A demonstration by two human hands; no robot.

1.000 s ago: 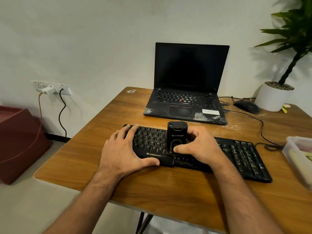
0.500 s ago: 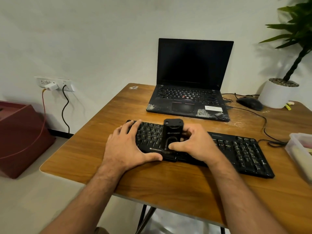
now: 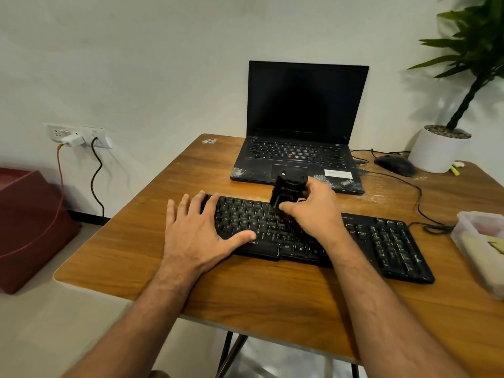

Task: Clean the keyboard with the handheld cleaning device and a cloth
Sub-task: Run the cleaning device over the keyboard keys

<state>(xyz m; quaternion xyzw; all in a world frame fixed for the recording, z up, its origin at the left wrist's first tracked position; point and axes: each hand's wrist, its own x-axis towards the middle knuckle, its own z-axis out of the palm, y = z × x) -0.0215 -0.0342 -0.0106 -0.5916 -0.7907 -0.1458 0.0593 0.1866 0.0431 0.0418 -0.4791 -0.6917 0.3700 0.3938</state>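
Item: black wired keyboard [image 3: 381, 241], lying on a wooden table [image 3: 272, 296]; long axis runs left to right across the person's front, the right end angled slightly nearer.

Item: handheld cleaning device [image 3: 289, 189], black, standing tilted on the keyboard's upper key rows, about mid-length. Gripped by the right hand [image 3: 313, 211], fingers wrapped round its body, thumb on the near face.

Item: left hand [image 3: 196, 230], fingers straight and spread, pressing flat on the keyboard's left end, thumb along the front edge near the brand lettering. It appears to steady the board.

Relation governing the next pass: uncleaned keys extend chiefly rightward from the device, along the long axis; the right hand is the nearer one and already holds the tool.

Beyond the keyboard: open ThinkPad laptop [image 3: 300, 148], screen dark. Right of the keyboard: clear plastic container [image 3: 480, 241]. Cloth: not identifiable; contents of container too blurred to tell.
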